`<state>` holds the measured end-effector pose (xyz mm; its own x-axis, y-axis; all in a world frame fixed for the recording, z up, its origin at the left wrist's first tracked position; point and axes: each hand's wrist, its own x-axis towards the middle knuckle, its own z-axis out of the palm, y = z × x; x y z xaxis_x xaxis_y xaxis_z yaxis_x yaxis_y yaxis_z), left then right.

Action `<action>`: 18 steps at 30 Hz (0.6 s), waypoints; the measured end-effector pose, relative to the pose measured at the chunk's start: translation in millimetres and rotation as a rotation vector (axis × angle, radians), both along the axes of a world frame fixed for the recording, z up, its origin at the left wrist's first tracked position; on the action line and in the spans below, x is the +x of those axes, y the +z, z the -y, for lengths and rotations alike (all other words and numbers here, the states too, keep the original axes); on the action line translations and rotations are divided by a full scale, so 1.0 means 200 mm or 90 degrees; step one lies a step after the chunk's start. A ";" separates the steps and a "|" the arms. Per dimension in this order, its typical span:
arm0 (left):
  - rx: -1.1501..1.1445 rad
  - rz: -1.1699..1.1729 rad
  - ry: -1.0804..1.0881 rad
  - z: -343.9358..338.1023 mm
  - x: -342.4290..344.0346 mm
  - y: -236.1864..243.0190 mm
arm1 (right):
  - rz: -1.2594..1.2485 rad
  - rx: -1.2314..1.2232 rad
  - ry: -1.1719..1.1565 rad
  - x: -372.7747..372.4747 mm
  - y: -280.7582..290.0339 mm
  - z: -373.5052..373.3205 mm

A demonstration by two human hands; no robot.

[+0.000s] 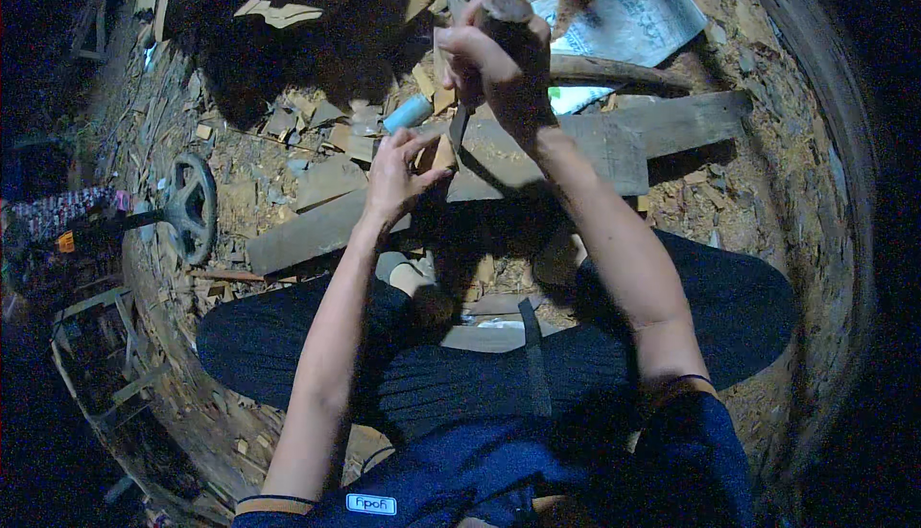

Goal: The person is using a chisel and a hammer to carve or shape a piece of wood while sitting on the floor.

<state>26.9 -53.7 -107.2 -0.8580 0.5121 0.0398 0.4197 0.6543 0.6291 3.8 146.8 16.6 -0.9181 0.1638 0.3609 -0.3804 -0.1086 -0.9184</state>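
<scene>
My right hand [499,63] is closed round the thick, round-ended handle of a chopping knife [460,127]. The dark blade points down toward a small pale wood piece [443,158]. Between thumb and fingers, my left hand [393,175] pinches that piece and holds it over a wooden plank [499,149]. Blade and wood piece meet or nearly meet; I cannot tell which. My right fist hides most of the knife's handle.
Wood chips and offcuts litter the ground. A light-blue cylinder [410,114] lies beyond my left hand. Further off are a printed plastic sack [624,15] and a curved stick [619,71]. A spoked wheel [192,208] stands at left. My legs [297,336] flank the plank's near side.
</scene>
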 end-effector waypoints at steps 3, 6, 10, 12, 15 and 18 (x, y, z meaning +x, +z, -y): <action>-0.006 0.005 0.023 -0.02 0.01 0.01 | 0.064 -0.077 -0.016 -0.01 -0.03 0.00; 0.010 -0.056 0.017 -0.02 0.01 -0.01 | 0.020 -0.043 -0.059 -0.05 -0.09 -0.03; -0.015 -0.002 0.045 -0.01 0.01 0.01 | 0.104 -0.145 0.046 -0.02 -0.07 -0.02; 0.003 0.013 0.065 -0.03 0.02 0.03 | 0.134 -0.196 0.084 0.00 -0.07 -0.02; 0.019 -0.010 0.082 -0.06 0.03 0.02 | 0.131 -0.239 0.137 -0.02 -0.08 -0.06; 0.012 -0.006 0.079 -0.07 0.03 0.04 | 0.120 -0.221 0.083 -0.02 -0.07 -0.05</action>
